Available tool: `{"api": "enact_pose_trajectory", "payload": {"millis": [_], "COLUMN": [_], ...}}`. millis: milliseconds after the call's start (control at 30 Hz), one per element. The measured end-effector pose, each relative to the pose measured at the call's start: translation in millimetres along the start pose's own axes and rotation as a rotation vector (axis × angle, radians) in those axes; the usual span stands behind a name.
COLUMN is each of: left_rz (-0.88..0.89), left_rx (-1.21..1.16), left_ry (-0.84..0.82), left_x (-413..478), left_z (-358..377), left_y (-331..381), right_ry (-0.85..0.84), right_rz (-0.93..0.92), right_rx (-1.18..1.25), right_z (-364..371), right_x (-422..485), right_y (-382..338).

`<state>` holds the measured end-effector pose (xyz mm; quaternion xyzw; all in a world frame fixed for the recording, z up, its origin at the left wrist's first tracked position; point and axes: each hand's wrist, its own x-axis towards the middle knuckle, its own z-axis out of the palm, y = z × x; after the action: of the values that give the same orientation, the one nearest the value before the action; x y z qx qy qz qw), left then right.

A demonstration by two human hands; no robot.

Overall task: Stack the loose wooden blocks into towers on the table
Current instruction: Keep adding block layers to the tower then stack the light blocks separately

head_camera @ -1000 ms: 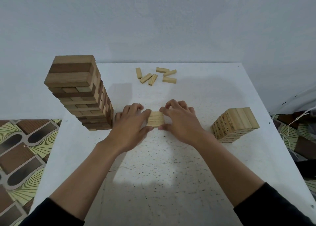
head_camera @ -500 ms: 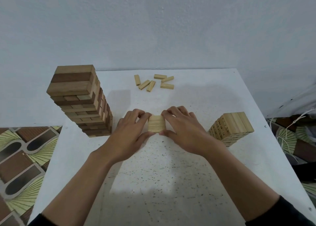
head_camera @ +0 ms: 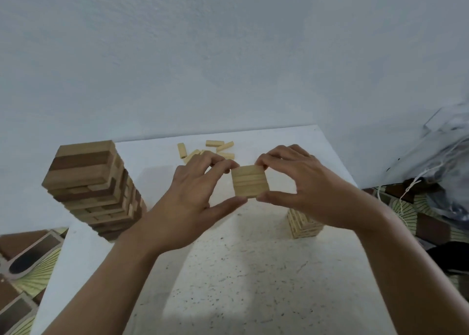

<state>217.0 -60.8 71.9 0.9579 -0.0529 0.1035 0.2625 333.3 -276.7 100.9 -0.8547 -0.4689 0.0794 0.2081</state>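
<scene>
A square layer of pale wooden blocks (head_camera: 250,181) hangs above the white table (head_camera: 241,271), held between both hands. My left hand (head_camera: 195,197) pinches its left side with thumb below and fingers above. My right hand (head_camera: 302,187) pinches the right side the same way. A short pale tower (head_camera: 304,224) stands on the table to the right, partly hidden behind my right hand. Several loose pale blocks (head_camera: 215,148) lie near the table's far edge, some hidden by my left fingers.
A tall tower of mixed dark and light wood (head_camera: 94,187) stands at the table's left edge. A grey wall rises behind the table. Patterned floor tiles (head_camera: 22,271) show on the left, and cords and a bag (head_camera: 444,177) on the right.
Both hands have lifted the square layer of blocks off the table and carried it up and to the right. The camera has tilted upward.
</scene>
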Motion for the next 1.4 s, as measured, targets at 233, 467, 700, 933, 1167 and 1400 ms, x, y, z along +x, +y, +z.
{"api": "enact_pose_trajectory", "payload": {"millis": [233, 467, 700, 933, 1167, 1400], "left_rz": [-0.033, -0.091, -0.123, -0.125, -0.133, -0.140], "left_rx": [-0.085, -0.145, -0.131, -0.128, -0.141, -0.148], "left_ry": [0.063, 0.120, 0.135, 0.151, 0.158, 0.148], "left_x": [36, 45, 45, 45, 44, 43], "left_z": [46, 86, 99, 105, 105, 104], "left_y": [54, 77, 79, 77, 75, 73], "right_ry": [-0.068, -0.165, -0.158, -0.135, -0.112, -0.107], "right_rz": [0.106, 0.196, 0.212, 0.209, 0.202, 0.188], "right_rx": [0.164, 0.223, 0.286, 0.320, 0.355, 0.362], "right_z": [-28, -32, -21, -19, -17, -16], "right_x": [-43, -68, -72, -72, -73, -72], "right_y": [60, 92, 104, 107, 107, 107]}}
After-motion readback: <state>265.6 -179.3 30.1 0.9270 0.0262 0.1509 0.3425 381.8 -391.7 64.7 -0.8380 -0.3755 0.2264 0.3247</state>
